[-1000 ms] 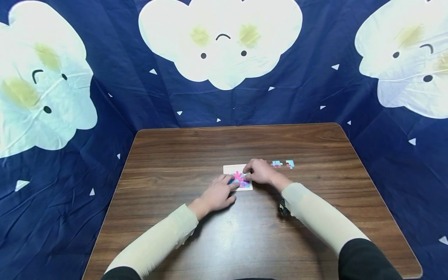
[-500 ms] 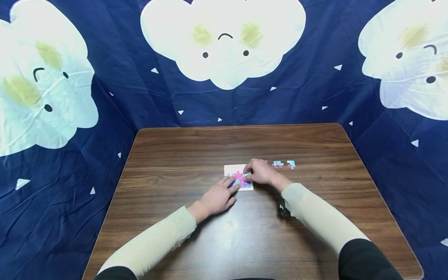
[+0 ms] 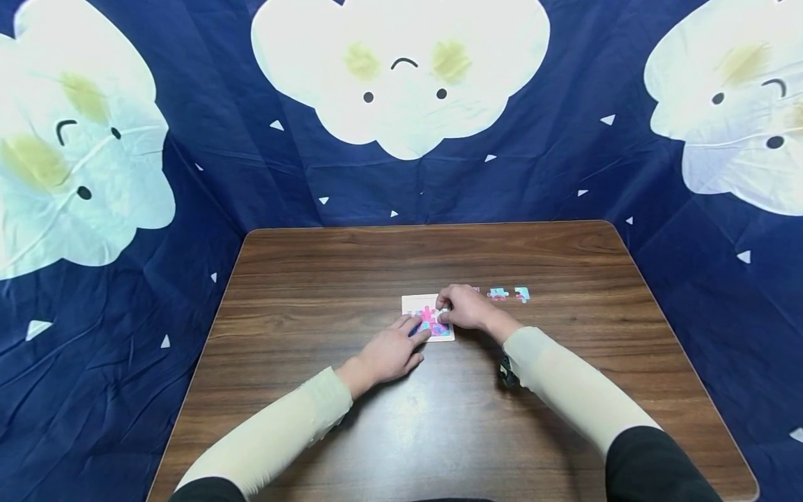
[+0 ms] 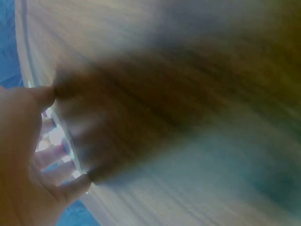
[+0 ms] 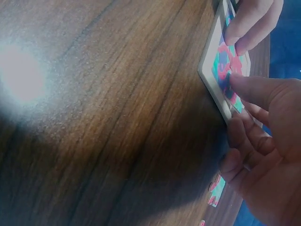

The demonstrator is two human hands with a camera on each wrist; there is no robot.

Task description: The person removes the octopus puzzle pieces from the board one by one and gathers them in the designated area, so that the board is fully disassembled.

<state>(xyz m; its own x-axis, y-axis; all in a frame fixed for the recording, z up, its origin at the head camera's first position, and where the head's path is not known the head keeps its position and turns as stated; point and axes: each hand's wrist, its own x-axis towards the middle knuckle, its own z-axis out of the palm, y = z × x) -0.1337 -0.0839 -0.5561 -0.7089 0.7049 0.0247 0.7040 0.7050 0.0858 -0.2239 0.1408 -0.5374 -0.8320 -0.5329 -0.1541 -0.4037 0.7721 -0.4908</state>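
Observation:
A small jigsaw puzzle (image 3: 429, 315) of pink, blue and purple pieces lies in a white tray (image 3: 415, 302), whose upper strip shows bare. My left hand (image 3: 390, 348) rests on the puzzle's left side with fingers spread and extended. At the right side, my right hand (image 3: 465, 307) has its thumb and index finger brought together over the puzzle, pinching a puzzle piece mostly hidden by the fingers. The thumb (image 5: 254, 89) is right at the puzzle's surface in the right wrist view, and the other fingers (image 5: 235, 136) curl by the tray edge.
Loose puzzle pieces lie in a row right of the tray: a blue and pink one (image 3: 498, 294), a corner-shaped one (image 3: 522, 294) and one partly behind my right hand. The brown wooden table (image 3: 326, 279) has blue cloth (image 3: 376, 188) with cloud prints around it.
My right thumb and fingers shift slightly at the puzzle, and a white patch beside the thumb shows more clearly. The left hand stays on the puzzle, nearly still.

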